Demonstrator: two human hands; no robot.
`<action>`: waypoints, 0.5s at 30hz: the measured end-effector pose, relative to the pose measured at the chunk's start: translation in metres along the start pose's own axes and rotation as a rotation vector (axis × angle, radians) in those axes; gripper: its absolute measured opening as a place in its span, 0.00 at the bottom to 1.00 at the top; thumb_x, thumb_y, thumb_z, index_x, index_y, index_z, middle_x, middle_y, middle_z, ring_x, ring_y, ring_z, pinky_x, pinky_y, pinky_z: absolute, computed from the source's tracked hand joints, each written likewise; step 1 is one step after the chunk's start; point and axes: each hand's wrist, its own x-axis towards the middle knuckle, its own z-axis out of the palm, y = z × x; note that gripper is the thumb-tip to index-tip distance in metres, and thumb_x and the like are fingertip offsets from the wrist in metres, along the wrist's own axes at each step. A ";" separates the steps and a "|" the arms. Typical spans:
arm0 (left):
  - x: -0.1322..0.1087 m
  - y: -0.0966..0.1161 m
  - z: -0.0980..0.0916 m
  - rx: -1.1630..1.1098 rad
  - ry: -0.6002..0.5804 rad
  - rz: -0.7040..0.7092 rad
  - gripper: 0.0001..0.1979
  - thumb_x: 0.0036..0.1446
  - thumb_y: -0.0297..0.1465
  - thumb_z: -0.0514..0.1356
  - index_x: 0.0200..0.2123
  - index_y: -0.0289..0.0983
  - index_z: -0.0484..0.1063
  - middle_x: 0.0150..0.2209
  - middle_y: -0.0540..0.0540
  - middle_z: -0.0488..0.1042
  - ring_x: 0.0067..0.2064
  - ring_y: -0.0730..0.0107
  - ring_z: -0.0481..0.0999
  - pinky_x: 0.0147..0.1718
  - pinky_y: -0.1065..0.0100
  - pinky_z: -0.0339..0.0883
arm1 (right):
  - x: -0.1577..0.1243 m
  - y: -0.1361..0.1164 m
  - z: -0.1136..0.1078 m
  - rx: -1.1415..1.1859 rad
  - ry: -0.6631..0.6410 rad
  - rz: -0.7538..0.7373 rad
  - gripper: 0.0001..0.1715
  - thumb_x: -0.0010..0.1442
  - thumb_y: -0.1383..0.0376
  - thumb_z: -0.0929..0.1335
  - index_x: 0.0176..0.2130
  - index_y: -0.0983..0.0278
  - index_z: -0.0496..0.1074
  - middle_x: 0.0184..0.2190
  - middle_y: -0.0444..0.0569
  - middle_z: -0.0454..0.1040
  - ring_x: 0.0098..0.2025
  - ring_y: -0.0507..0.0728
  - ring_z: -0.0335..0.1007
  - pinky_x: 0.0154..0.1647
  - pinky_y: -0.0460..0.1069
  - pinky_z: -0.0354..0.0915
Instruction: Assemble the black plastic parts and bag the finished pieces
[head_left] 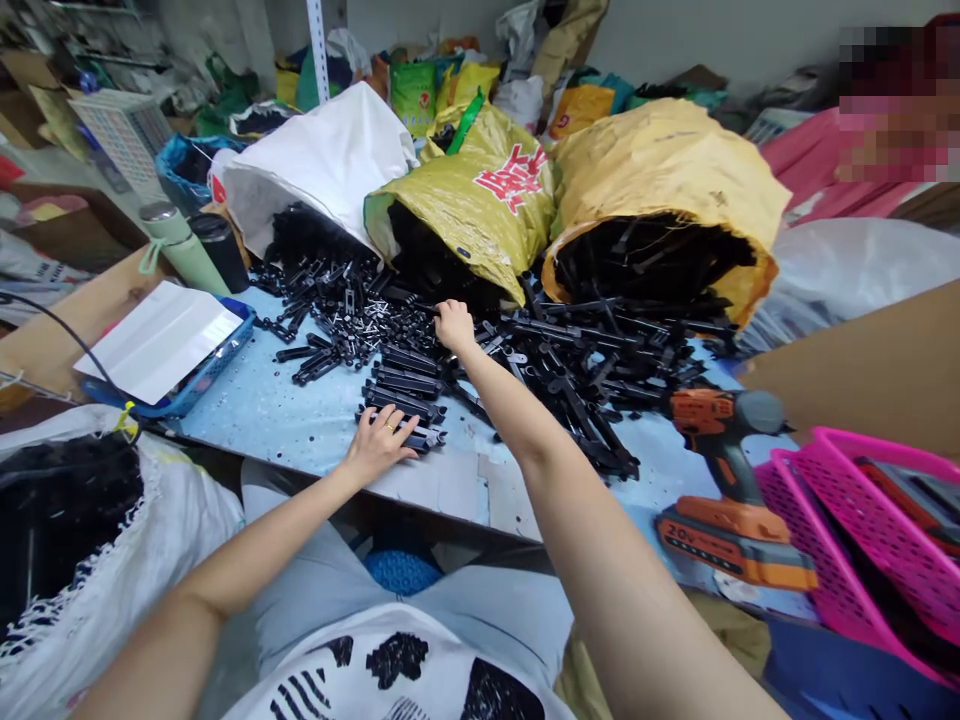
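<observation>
My left hand lies with fingers stretched over a black plastic bar at the near end of a row of stacked black bars on the light blue table. My right hand reaches far forward, fingers curled down into a heap of black plastic parts at the mouth of a yellow sack. What its fingers hold is hidden.
A white sack and a second yellow sack spill black parts at the back. An orange cordless drill stands at the right beside pink baskets. A blue tray with white paper and two flasks sit left. Another person sits far right.
</observation>
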 end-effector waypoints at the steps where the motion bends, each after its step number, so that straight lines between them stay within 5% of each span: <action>1: 0.003 -0.008 -0.004 0.001 0.016 -0.049 0.25 0.59 0.42 0.55 0.57 0.39 0.62 0.52 0.37 0.69 0.57 0.51 0.62 0.53 0.50 0.53 | 0.012 0.002 0.004 -0.008 -0.033 0.034 0.21 0.62 0.66 0.60 0.54 0.67 0.64 0.55 0.59 0.63 0.57 0.64 0.53 0.54 0.58 0.55; 7: 0.013 -0.105 -0.034 0.120 0.102 -0.619 0.19 0.60 0.33 0.51 0.53 0.31 0.65 0.49 0.32 0.68 0.51 0.47 0.65 0.46 0.52 0.60 | 0.048 0.018 0.014 0.147 -0.127 0.110 0.26 0.55 0.61 0.69 0.50 0.72 0.67 0.52 0.64 0.66 0.55 0.65 0.58 0.53 0.58 0.57; 11: 0.021 -0.153 -0.030 0.158 -0.004 -0.729 0.15 0.59 0.30 0.50 0.47 0.32 0.68 0.46 0.32 0.70 0.49 0.46 0.65 0.44 0.50 0.60 | 0.047 0.037 0.004 0.444 -0.270 0.188 0.26 0.55 0.50 0.69 0.39 0.72 0.72 0.36 0.58 0.74 0.39 0.58 0.69 0.40 0.50 0.65; 15: 0.030 -0.173 -0.017 0.037 -0.068 -0.841 0.12 0.57 0.31 0.55 0.41 0.29 0.69 0.43 0.29 0.70 0.48 0.46 0.67 0.45 0.53 0.61 | 0.023 0.052 -0.011 0.738 -0.306 0.229 0.32 0.63 0.44 0.56 0.37 0.69 0.69 0.28 0.53 0.74 0.28 0.51 0.67 0.28 0.45 0.64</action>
